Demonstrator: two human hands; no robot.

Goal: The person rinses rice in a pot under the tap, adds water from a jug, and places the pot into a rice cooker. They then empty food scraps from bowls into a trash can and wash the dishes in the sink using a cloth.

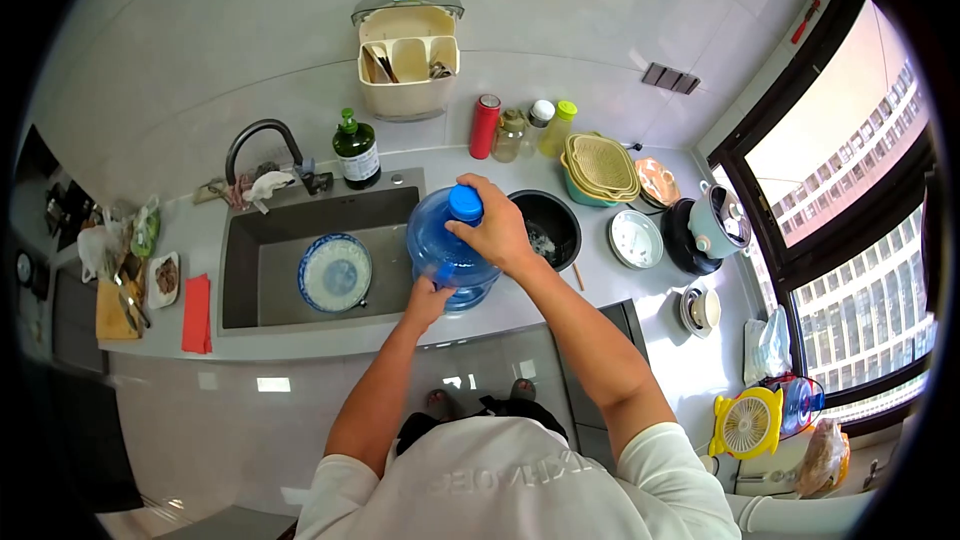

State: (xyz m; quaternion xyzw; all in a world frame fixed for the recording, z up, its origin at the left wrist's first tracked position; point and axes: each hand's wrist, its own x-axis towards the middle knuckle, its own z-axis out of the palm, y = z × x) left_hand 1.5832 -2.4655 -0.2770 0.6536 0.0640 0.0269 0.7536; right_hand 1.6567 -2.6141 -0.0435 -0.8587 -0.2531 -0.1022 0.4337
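Note:
A large see-through blue water jug (432, 238) with a bright blue cap (465, 203) stands upright at the right edge of the sink. My right hand (497, 228) is closed round its neck, just by the cap. Lower down, my left hand (428, 302) grips the near side of the jug, its thumb on a small blue part that may be a tap or handle. Inside the grey sink (262, 290), left of the jug, lies a blue-rimmed bowl (335, 273). A black basin (560, 223) sits close to the right of my right hand.
A dark faucet (268, 130) and a green pump bottle (356, 152) stand behind the sink. Several bottles, including a red one (485, 127), line the wall. Stacked baskets (602, 166), a plate (635, 239) and a small pot (718, 218) are rightward. Left lies a red cloth (197, 315).

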